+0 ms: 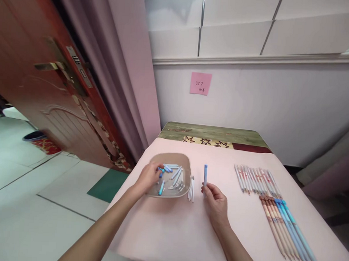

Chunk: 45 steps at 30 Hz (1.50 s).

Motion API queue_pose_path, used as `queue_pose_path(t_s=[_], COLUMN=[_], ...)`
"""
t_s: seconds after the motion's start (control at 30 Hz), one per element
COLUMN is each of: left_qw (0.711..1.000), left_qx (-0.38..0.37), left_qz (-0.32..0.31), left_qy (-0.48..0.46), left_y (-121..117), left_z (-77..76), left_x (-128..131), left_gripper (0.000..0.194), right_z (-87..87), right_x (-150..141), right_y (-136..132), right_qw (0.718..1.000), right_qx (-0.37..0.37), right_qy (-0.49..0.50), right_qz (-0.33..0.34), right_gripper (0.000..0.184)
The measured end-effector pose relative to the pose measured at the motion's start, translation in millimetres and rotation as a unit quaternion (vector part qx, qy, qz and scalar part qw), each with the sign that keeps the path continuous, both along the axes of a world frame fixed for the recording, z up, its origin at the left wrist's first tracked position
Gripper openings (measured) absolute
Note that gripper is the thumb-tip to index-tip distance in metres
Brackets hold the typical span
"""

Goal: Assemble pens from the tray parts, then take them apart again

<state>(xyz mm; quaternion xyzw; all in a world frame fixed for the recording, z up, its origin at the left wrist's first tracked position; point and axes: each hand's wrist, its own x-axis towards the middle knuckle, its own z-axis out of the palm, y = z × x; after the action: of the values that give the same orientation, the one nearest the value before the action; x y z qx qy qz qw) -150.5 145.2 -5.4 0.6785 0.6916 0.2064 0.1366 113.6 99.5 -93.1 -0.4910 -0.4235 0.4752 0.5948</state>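
Note:
My right hand (216,202) holds a light blue pen barrel (205,175) upright over the table, pinched between thumb and fingers. My left hand (149,178) reaches over the left rim of a beige plastic basin (187,160). Its fingers are drawn together at small blue pieces (161,172); what they grip is partly hidden. Inside the basin lie several light blue pen barrels (177,175), a turquoise pen part (161,187) and small clear or whitish parts (176,186). Several thin white refills with dark tips (191,190) lie between the basin and my right hand.
At the right, a row of whitish pens with red marks (256,180) lies above a row of brown and blue pens (288,230). A pink cloth (163,231) covers most of the table. A wall with a pink note (200,83) stands behind; a red door (57,70) is left.

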Motion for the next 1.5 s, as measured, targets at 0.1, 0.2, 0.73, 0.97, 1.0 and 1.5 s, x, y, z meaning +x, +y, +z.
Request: queue_pose_path(t_s=[0.1,0.2,0.73,0.97,1.0,1.5], left_qw=[0.999,0.996,0.986,0.993,0.994,0.995], left_qx=[-0.028,-0.052,-0.097,-0.079,-0.071,-0.087], left_qz=[-0.003,0.012,0.016,0.023,0.024,-0.037], left_qy=[0.034,0.071,0.137,0.087,0.076,-0.021], left_y=[19,32,43,42,40,30], left_z=[-11.9,-15.9,-24.6,-28.0,-26.4,-18.2], left_x=[8,8,21,16,12,-25], left_gripper=[0.025,0.02,0.008,0.018,0.019,0.026], right_z=[1.9,2.2,0.9,3.6,3.2,-4.6], right_x=[5,8,6,8,9,8], right_y=[-2,-2,4,2,1,-6], right_qw=[1.0,1.0,0.995,0.994,0.994,0.995], right_qx=[-0.007,-0.01,-0.037,-0.023,-0.021,-0.027], right_qy=[-0.006,-0.005,0.057,0.035,0.029,0.017], right_qz=[0.007,0.015,0.073,0.1,0.103,0.098], right_gripper=[0.034,0.032,0.033,0.034,0.035,0.035])
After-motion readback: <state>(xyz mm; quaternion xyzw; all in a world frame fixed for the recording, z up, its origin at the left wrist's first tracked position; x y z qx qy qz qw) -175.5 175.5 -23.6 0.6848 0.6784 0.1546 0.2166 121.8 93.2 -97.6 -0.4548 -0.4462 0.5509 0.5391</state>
